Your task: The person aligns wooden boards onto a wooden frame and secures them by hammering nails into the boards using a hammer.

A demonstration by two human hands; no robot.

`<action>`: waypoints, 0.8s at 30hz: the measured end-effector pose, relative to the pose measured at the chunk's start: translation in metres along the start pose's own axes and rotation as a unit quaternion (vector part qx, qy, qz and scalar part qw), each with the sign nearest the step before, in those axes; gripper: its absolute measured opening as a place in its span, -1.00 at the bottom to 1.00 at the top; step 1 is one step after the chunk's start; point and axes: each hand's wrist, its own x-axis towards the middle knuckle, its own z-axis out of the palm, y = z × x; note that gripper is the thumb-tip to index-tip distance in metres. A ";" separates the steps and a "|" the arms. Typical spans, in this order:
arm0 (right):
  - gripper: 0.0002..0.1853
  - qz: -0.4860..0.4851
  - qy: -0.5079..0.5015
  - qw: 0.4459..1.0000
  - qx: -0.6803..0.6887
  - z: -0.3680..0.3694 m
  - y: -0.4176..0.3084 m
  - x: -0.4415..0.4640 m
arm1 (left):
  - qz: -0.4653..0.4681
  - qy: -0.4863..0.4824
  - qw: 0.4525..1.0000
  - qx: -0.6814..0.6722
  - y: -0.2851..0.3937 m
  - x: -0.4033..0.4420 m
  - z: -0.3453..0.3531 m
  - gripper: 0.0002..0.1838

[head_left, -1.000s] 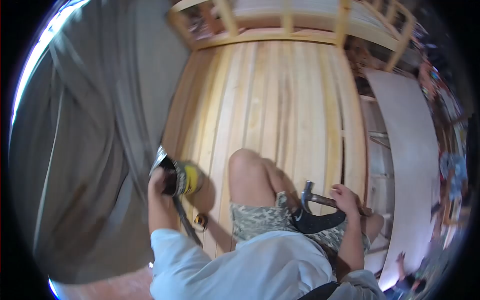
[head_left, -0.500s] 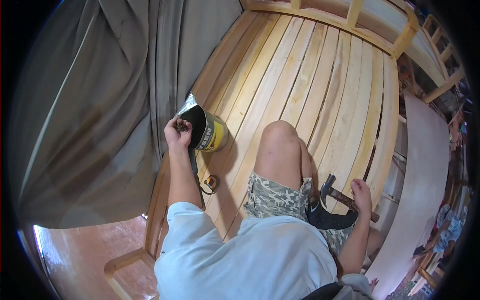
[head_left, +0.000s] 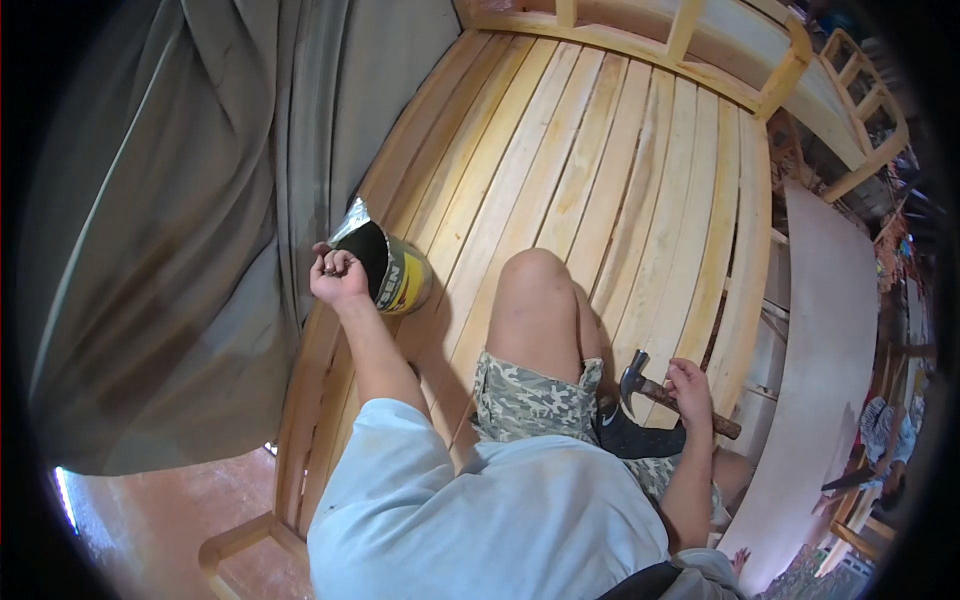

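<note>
My left hand (head_left: 340, 277) is raised beside the mouth of a can (head_left: 404, 277) with a yellow and dark label. Its fingers curl over small dark pieces, which look like nails and are mostly hidden. A claw hammer (head_left: 634, 382) lies across my lower leg and black shoe (head_left: 640, 436). Over its handle is my right hand (head_left: 688, 388), thumb and fingertips pinched together; whatever is between them is too small to make out. The hand hides part of the handle, and I cannot tell whether it touches it.
I sit on a wooden slatted platform (head_left: 540, 150) with a railing (head_left: 620, 45) at its far end. Grey cloth (head_left: 170, 250) hangs along the left. A pale board (head_left: 825, 330) stretches along the right, with a person (head_left: 885, 435) beyond it.
My left fingers have closed over the small dark pieces, which showed in the open palm before. My left forearm now mostly hides the tape measure. The view has shifted slightly.
</note>
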 end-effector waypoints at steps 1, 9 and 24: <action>-0.62 0.004 0.008 1.000 -0.001 0.000 -0.002 -0.002 | -0.007 -0.011 1.000 -0.008 0.003 0.008 -0.007 -0.85; -0.75 -0.079 0.020 0.997 0.012 0.016 -0.012 -0.006 | -0.270 0.019 0.916 0.295 -0.073 -0.060 0.050 -0.80; -0.81 -0.300 0.265 0.916 -0.003 0.065 -0.119 -0.078 | -0.687 0.019 0.713 0.138 -0.318 -0.345 0.011 -0.64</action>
